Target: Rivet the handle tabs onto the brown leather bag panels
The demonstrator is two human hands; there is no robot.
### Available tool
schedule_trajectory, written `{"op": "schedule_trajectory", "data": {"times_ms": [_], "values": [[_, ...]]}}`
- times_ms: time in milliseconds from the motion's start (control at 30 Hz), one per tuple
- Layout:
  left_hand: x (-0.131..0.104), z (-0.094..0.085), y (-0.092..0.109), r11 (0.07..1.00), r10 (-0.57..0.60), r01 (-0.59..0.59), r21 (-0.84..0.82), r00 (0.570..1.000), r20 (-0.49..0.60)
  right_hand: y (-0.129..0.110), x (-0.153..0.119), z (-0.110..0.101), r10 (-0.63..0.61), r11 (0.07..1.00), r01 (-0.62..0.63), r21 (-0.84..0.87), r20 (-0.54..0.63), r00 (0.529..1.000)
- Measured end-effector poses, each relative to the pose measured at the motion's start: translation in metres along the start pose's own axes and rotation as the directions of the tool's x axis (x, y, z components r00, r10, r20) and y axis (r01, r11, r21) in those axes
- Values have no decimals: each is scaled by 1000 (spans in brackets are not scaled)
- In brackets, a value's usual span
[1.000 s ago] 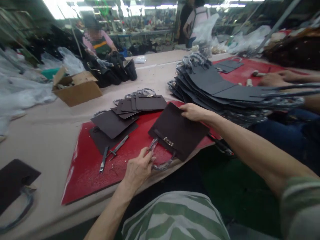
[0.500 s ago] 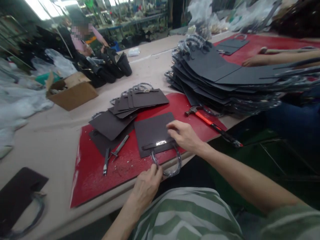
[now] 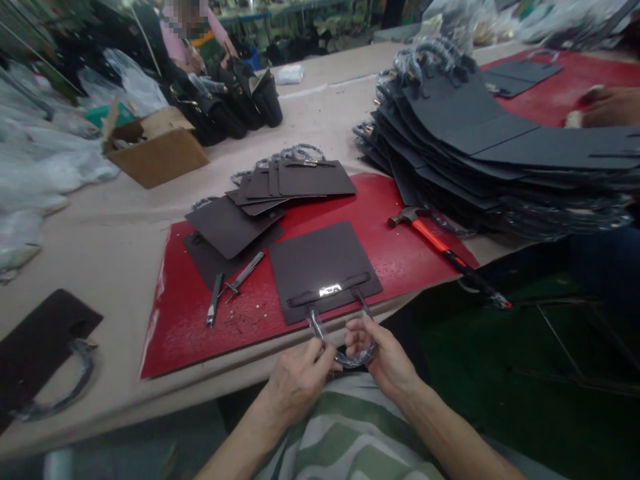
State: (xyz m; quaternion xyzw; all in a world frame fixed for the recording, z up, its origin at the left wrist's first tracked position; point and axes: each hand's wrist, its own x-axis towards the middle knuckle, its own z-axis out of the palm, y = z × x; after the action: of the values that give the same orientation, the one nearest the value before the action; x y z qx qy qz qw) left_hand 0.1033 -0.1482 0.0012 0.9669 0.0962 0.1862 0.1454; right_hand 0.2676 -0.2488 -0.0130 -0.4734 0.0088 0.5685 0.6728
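A dark brown bag panel (image 3: 320, 257) lies flat in front of me, with a strap and a shiny metal plate (image 3: 330, 291) along its near edge. Its curved bag handle (image 3: 352, 362), wrapped in clear plastic, reaches over the table edge towards me. My left hand (image 3: 303, 377) pinches the left side of that handle. On the handle's right side, my right hand (image 3: 387, 357) has its fingers curled round it. Under the panel is a red board (image 3: 173, 330). Two slim metal tools, a punch-like one (image 3: 215, 300) and a divider-like one (image 3: 245, 275), rest left of the panel.
A hammer (image 3: 433, 237) with an orange and black handle lies at right, overhanging the edge. Behind are stacked brown panels (image 3: 315, 179) and a tall pile of black panels (image 3: 465, 133). One more panel (image 3: 43, 347) lies at left, a cardboard box (image 3: 157, 153) beyond. Another person's hand (image 3: 607, 107) shows at right.
My right hand has come down from the panel's right edge to the handle. My left hand stays on the handle. The view has shifted, so the table's contents appear displaced.
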Motion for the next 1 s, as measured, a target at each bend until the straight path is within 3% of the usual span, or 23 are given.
{"op": "schedule_trajectory", "data": {"times_ms": [67, 133, 167, 200, 267, 300, 333, 400, 533, 667, 733, 867, 933, 1000], "values": [[-1, -2, 3, 977, -123, 120, -174, 992, -9, 3, 0, 5, -39, 999, 39, -33, -10, 999], [1, -7, 7, 853, -354, 333, -402, 935, 23, 5, -2, 6, -56, 997, 55, -52, -26, 998], [2, -11, 8, 730, -489, 454, -511, 869, 73, 5, -4, 5, -55, 997, 52, -63, -33, 998], [4, -15, 9, 569, -614, 560, -603, 776, 142, 6, -6, 4, -53, 996, 50, -76, -42, 998], [8, -25, 5, 192, -781, 663, -724, 550, 296, 5, -10, 3, -56, 993, 49, -103, -66, 996], [9, -31, 1, 25, -818, 645, -764, 452, 355, 5, -11, 3, -57, 993, 48, -112, -77, 995], [10, -38, -6, -98, -840, 592, -800, 382, 386, 5, -11, 4, -56, 992, 45, -119, -90, 994], [11, -53, -26, -194, -881, 456, -868, 307, 359, 4, -10, 5, -44, 992, 30, -125, -113, 993], [2, -87, -80, -58, -964, 330, -942, 227, 139, 4, -3, 5, 5, 987, -30, -161, -154, 988], [-15, -103, -131, 111, -993, 391, -914, 80, -86, 6, -3, 4, 2, 974, -36, -222, -151, 989], [-22, -102, -150, 168, -985, 452, -876, 52, -163, 9, -5, 6, 6, 969, -38, -245, -132, 991], [-30, -94, -172, 283, -953, 682, -675, 122, -276, 14, -8, 8, 2, 959, -36, -280, -120, 993], [-30, -93, -175, 321, -922, 847, -422, 178, -344, 15, -8, 8, -9, 963, -20, -270, -105, 994], [-27, -93, -175, 314, -885, 940, -132, 239, -399, 15, -8, 8, -18, 970, -2, -245, -80, 997]]}}
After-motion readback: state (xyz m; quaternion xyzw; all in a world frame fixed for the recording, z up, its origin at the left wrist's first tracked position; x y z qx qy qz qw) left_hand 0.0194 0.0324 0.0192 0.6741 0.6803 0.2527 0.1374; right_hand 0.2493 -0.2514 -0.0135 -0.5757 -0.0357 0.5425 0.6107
